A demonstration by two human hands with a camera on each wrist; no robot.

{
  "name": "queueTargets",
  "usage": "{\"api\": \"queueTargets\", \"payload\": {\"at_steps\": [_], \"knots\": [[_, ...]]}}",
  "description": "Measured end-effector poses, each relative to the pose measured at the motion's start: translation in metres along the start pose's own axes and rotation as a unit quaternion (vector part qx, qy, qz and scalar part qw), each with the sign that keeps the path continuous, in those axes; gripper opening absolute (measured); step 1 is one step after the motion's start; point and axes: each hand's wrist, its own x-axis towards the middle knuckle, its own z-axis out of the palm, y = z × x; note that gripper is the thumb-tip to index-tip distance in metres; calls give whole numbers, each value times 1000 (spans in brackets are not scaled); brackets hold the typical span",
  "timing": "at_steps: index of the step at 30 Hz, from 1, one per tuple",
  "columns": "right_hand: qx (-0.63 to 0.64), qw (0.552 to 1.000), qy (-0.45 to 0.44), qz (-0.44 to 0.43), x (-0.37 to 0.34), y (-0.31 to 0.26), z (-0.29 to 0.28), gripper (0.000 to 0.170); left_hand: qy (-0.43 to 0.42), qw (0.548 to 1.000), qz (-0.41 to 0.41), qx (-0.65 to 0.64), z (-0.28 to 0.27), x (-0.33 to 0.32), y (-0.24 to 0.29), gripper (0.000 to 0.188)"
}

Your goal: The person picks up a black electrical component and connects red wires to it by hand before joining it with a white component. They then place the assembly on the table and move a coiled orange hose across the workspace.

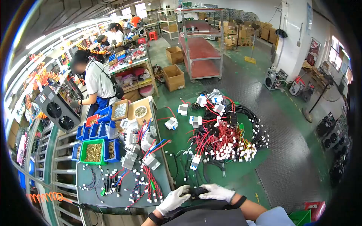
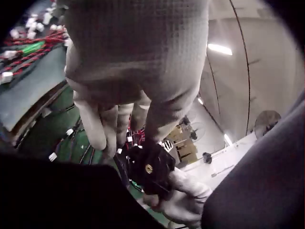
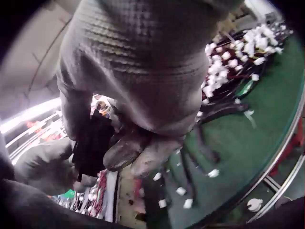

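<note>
Low in the head view, both white-gloved hands meet around a small black block (image 1: pixel 196 193), close to the body. My left hand (image 1: pixel 172 200) grips one end of it and my right hand (image 1: pixel 219 193) grips the other. A round brass-coloured spot shows on the face of the block (image 2: pixel 150 169) in the left wrist view. Its other side (image 3: pixel 93 148) looks plain and dark between thumb and fingers in the right wrist view. Just beyond the hands, black cables with white plugs (image 1: pixel 186 165) lie on the green table (image 1: pixel 241 177).
Red and black wire harnesses (image 1: pixel 226 139) with white connectors and several white-and-grey contactor-like units (image 1: pixel 195 121) pile up ahead. On the left bench (image 1: pixel 113 199) are blue bins (image 1: pixel 112 150), a green bin (image 1: pixel 92 141) of brass parts, and more wires. Another person (image 1: pixel 98 81) stands beyond it.
</note>
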Motion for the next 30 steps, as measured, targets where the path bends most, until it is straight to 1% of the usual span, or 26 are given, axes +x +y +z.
{"api": "queueTargets", "payload": {"at_steps": [1,3,4,5,6,7,8,9,10,11,12,13,14,15,16,17,18,19,21,22,23,24,25,27,29,30], "knots": [[-44,998,19,49,-14,8,-22,60,9,1000,-9,5,1,15,12,47],[50,991,70,99,-45,28,-60,64,8,1000,5,0,-5,39,30,49],[68,985,106,115,-61,57,-72,64,-3,999,-26,20,-18,51,26,52],[95,977,110,156,-78,46,-99,62,6,995,-28,94,-34,57,48,52],[143,964,142,175,-97,66,-111,58,8,994,-79,69,-52,54,82,55],[148,953,165,206,-115,59,-129,54,44,990,-67,119,-72,54,76,49],[171,944,166,227,-134,89,-134,54,37,990,54,128,-98,51,75,50],[172,945,184,208,-154,115,-133,40,71,996,3,49,-120,52,81,48],[256,924,203,197,-158,49,-154,38,25,941,-2,338,-147,56,119,46],[315,910,193,188,-173,75,-147,36,28,874,16,484,-174,64,132,40],[334,900,179,214,-185,87,-144,36,56,944,-38,324,-183,78,164,38],[353,888,167,241,-197,93,-137,37,52,876,15,480,-201,99,189,35],[367,872,190,264,-205,88,-129,43,80,938,50,332,-215,130,194,34],[377,854,213,289,-214,80,-125,50,131,970,1,205,-218,158,196,36],[358,846,235,317,-218,66,-120,47,125,942,62,306,-226,195,190,41],[407,823,274,288,-218,56,-109,47,143,942,90,289,-234,232,156,50],[405,815,288,298,-216,40,-105,47,157,901,57,399,-236,273,131,63],[403,806,304,308,-216,24,-101,47,197,903,-14,382,-223,308,114,76],[430,783,325,312,-221,1,-93,49,234,882,-4,409,-211,370,44,84],[487,735,328,338,-217,-24,-103,50,229,892,-69,385,-204,391,19,88],[482,728,346,343,-220,-28,-101,50,224,895,-136,361,-196,408,5,92],[480,726,362,334,-221,-30,-98,50,205,872,-136,424,-172,401,28,85],[479,727,370,323,-221,-30,-98,50,262,874,-132,386,-174,412,-18,74],[481,731,376,306,-215,-25,-101,49,312,831,-198,415,-152,400,9,63],[485,736,377,285,-205,-15,-109,47,197,890,-219,349,-165,395,-5,62],[474,761,366,249,-196,-8,-117,47,260,888,-175,337,-160,389,-13,56]]}}
